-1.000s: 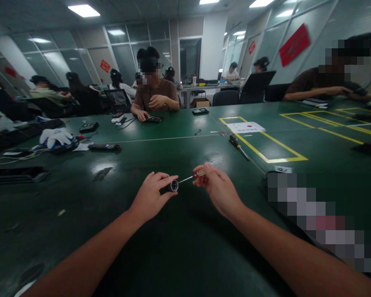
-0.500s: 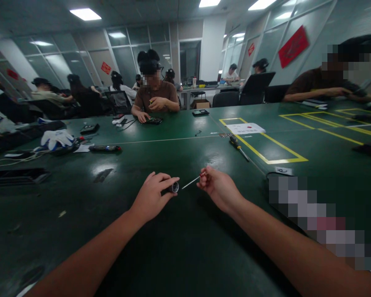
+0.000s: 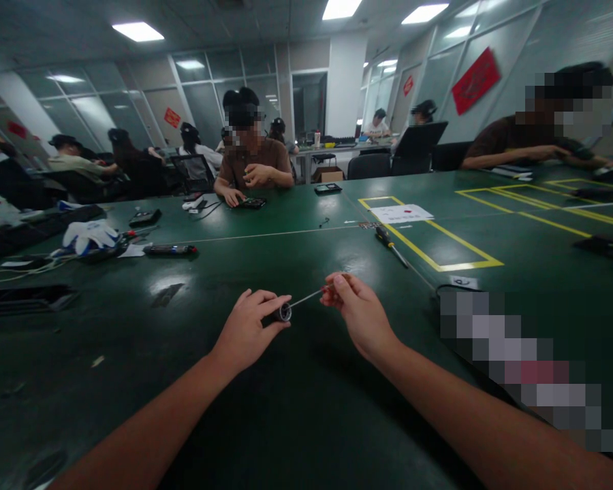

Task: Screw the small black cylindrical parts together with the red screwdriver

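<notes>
My left hand (image 3: 250, 325) grips a small dark cylinder (image 3: 285, 312) between thumb and fingers, its round, hollow-looking end facing right. Most of the cylinder is hidden by the fingers. In my right hand (image 3: 356, 307) is a thin screwdriver (image 3: 308, 297); a bit of its red handle shows at the fingertips. Its metal shaft slants down and left, and the tip meets the rim or opening of the cylinder. I cannot tell how far in it reaches. Both hands are just above the green table (image 3: 265, 415).
A larger black-and-yellow screwdriver (image 3: 391, 246) lies beyond my right hand, near a yellow tape outline (image 3: 470, 264) and a paper sheet (image 3: 402, 214). White gloves (image 3: 90, 235), a dark tube-shaped tool (image 3: 171, 250) and a black tray (image 3: 28, 297) lie left. A co-worker (image 3: 255, 160) sits opposite.
The screwdriver's tip has moved left from a small gap to the cylinder's end. My right hand has shifted slightly left with it. The whole view has shifted a little.
</notes>
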Demonstrator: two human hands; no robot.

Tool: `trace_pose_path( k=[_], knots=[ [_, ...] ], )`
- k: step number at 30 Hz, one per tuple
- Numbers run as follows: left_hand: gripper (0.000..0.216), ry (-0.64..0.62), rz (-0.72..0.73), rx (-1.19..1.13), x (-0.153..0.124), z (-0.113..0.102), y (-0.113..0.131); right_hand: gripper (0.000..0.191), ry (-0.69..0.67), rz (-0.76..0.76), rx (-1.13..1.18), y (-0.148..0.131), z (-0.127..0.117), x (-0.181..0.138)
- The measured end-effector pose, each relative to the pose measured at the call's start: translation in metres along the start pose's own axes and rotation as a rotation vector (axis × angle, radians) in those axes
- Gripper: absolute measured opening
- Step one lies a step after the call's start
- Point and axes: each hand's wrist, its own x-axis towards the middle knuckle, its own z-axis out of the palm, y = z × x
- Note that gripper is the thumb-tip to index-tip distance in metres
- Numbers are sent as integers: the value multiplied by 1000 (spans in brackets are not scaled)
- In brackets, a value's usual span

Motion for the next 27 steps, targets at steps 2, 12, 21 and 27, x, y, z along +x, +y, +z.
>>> trace_pose_path(
  k=[2, 12, 21, 27],
  knots=[
    [45, -7, -5, 13, 0, 0, 0, 28, -18, -65, -48, -4, 0, -2],
    [46, 4, 21, 26, 0, 1, -3, 18, -187, -233, -362, -16, 5, -18],
    [46, 12, 48, 35, 0, 3, -5, 16, -124, -370, -602, -23, 3, -22],
    [45, 26, 64, 30, -1, 3, -5, 15, -181, -377, -567, -23, 4, -24]
  ],
)
